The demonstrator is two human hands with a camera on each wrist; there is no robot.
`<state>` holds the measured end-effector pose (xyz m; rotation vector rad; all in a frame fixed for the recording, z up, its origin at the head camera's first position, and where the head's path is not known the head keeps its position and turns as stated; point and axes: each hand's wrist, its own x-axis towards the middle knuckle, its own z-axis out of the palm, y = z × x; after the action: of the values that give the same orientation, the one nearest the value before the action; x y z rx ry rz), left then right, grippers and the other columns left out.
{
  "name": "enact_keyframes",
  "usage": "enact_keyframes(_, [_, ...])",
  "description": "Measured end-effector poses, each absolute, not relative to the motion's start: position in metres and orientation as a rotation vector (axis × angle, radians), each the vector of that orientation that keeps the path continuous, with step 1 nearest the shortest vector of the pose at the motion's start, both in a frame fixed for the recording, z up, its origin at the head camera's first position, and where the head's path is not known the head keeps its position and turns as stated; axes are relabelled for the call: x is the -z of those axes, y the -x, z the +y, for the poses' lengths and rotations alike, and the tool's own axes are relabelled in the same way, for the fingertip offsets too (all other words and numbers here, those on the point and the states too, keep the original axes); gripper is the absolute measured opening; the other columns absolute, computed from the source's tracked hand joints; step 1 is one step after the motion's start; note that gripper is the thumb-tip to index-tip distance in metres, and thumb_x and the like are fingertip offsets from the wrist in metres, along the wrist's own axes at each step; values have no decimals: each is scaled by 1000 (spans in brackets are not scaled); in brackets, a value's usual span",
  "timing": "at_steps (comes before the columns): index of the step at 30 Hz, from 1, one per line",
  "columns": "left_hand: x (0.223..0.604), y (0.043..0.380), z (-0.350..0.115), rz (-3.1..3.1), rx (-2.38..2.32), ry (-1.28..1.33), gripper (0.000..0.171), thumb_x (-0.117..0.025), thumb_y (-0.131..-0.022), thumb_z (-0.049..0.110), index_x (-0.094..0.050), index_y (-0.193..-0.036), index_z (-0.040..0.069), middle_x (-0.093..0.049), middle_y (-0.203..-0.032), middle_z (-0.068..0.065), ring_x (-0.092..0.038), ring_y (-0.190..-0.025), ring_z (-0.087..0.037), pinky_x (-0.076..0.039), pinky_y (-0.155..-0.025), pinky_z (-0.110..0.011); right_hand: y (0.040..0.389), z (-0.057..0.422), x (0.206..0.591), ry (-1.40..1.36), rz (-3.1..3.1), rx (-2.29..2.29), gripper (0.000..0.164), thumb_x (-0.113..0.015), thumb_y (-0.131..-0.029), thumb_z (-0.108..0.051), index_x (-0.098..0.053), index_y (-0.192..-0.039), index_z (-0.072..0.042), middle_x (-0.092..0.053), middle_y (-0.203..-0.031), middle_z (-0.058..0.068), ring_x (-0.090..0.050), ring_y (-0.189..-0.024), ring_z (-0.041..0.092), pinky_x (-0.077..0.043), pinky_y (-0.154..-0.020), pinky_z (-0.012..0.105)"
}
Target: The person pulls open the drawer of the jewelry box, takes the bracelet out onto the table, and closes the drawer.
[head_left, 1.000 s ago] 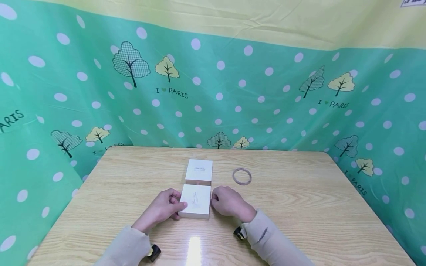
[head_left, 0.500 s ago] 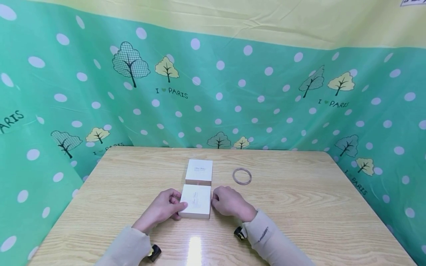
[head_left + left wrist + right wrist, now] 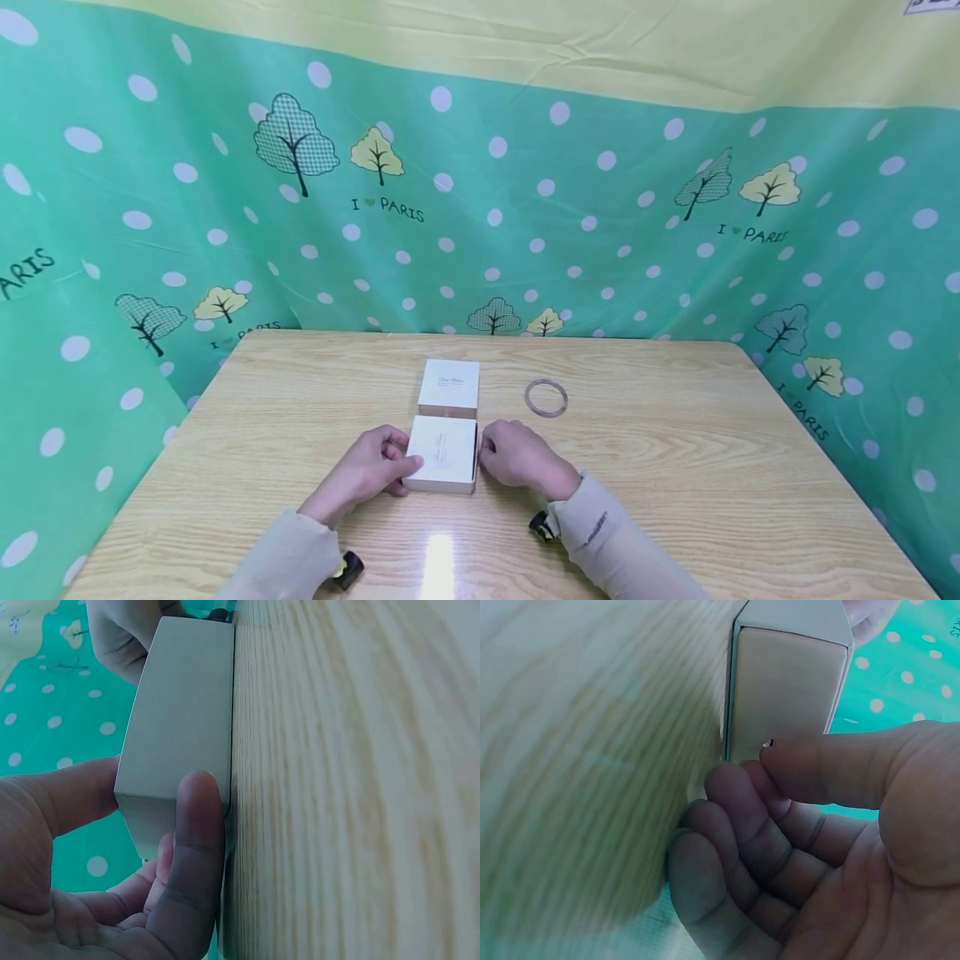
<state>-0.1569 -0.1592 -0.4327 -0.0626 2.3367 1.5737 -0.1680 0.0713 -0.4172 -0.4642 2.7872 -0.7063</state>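
Observation:
A white drawer-style gift box with faint print on its lid lies on the table. My left hand grips its left side, thumb on top, with another finger low against its side in the left wrist view. At the opposite end, the fingers of my right hand are curled. In the right wrist view, thumb and forefinger pinch a small pull tab on the pale inner drawer; most of the tab is hidden. A thin strip of the drawer shows past the sleeve's right edge.
A second white box stands directly behind the first. To the right of it a thin purplish ring, like a bangle, lies flat on the wooden table. A green patterned curtain hangs along the table's back and sides.
The right hand has shifted very slightly to the right, and a narrow dark strip now shows at the front box's right edge. The left hand and the other things stay put.

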Motion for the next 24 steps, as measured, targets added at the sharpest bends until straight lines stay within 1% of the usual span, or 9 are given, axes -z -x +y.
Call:
enact_keyframes(10, [434,157,-159,2341,-1572,64,35,-72,-84,8,-53,-111,-4,-51,-81,-11,-61,-58,-20,-57,-56,-34,169,73,419,485,2773,743,29,-56,-89,-11,-52,-61,-16,-47,-52,-5,-44,-45,9,-36,-41,23])
enact_keyframes(24, [433,155,-159,2323,-1597,47,37,-72,-84,8,-52,-113,-5,-51,-82,-12,-62,-58,-22,-58,-57,-35,170,72,420,456,2781,725,29,-55,-89,-10,-52,-60,-15,-47,-52,-4,-44,-45,10,-36,-41,24])
